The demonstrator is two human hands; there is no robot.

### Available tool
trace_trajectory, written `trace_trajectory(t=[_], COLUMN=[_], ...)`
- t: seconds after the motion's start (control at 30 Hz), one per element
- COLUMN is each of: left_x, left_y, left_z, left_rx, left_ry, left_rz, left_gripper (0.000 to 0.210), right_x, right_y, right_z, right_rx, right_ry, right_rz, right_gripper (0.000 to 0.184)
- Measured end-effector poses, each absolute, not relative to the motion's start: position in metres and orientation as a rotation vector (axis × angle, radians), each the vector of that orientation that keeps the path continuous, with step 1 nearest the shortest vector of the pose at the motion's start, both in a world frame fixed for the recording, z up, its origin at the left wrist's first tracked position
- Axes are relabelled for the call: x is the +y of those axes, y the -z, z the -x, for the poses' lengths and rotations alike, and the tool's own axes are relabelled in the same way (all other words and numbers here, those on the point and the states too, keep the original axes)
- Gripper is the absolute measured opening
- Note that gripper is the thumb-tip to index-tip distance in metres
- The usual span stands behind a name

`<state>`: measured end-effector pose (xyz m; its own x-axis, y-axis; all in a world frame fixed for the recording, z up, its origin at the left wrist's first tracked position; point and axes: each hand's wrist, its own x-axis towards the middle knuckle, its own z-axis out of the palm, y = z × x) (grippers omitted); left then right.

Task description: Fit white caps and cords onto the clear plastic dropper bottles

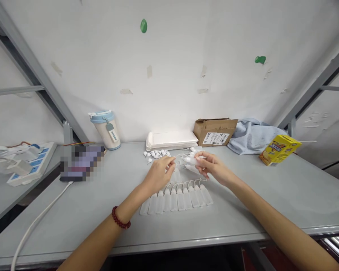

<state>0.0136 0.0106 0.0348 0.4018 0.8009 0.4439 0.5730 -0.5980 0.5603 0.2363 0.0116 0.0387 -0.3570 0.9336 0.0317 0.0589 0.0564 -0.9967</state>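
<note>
My right hand (214, 168) grips a small translucent plastic bottle (192, 160) between thumb and fingers, above the table. A thin white strap runs from its neck toward my left hand (158, 174), whose thumb and fingertips are pinched together at the strap's end. Between and below my hands, more such bottles lie on the table, with a neat row of bottles (173, 201) nearest me, their thin straps pointing away. A few others lie loose under my right hand. Just behind my left hand is a pile of small white caps (157, 153) with dark spots.
At the wall stand a white stack of flat pieces (172, 139), a cardboard box (214, 133) and a crumpled blue cloth (250, 135). A yellow carton (279, 150) is at right. Left are a tumbler (107, 131), a phone (81, 163) on a cable, and a power strip (35, 165).
</note>
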Motion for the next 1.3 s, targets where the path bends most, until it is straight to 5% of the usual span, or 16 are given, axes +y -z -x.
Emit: trace_trajectory(t=[0.33,1.3], left_x=[0.059,0.058], left_y=[-0.016,-0.017], left_z=[0.039,0.04], left_rx=[1.857,1.832], left_ry=[-0.579,-0.355], left_rz=[-2.456,-2.428], left_gripper=[0.029,0.026], right_x=[0.052,0.039], right_y=[-0.012,-0.007], right_z=[-0.275,-0.256], right_rx=[-1.765,-2.217], right_ry=[-0.319,-0.233], right_rz=[1.417,1.177], right_gripper=[0.023,0.018])
